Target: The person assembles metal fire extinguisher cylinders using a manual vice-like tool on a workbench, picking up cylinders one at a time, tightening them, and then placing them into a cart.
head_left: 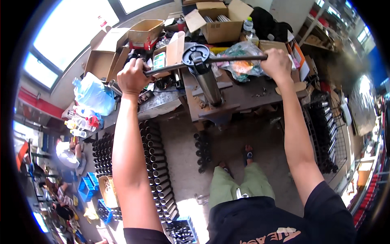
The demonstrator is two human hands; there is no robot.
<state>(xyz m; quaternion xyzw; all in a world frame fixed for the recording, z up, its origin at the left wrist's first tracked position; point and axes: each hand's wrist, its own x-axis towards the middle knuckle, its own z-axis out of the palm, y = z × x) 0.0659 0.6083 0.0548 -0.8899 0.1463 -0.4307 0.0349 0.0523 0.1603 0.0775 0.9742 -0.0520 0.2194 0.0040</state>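
A long dark metal bar (239, 58) runs sideways over the workbench (260, 103). My left hand (133, 76) is wrapped round its left end, and my right hand (278, 65) grips the right end. Midway along, the bar meets a round metal head (196, 54) with holes in its face. Below that head a smooth grey metal cylinder (209, 85) stands tilted, its lower end at the bench's front edge. How the cylinder is held down there, I cannot tell. Both my arms are stretched out forward.
Open cardboard boxes (221, 30) and plastic bags (243, 53) crowd the back of the bench. Rows of dark metal tubes (156, 162) stand on the floor at left. A wire rack of tubes (325, 130) is at right. Another person (69, 154) sits far left.
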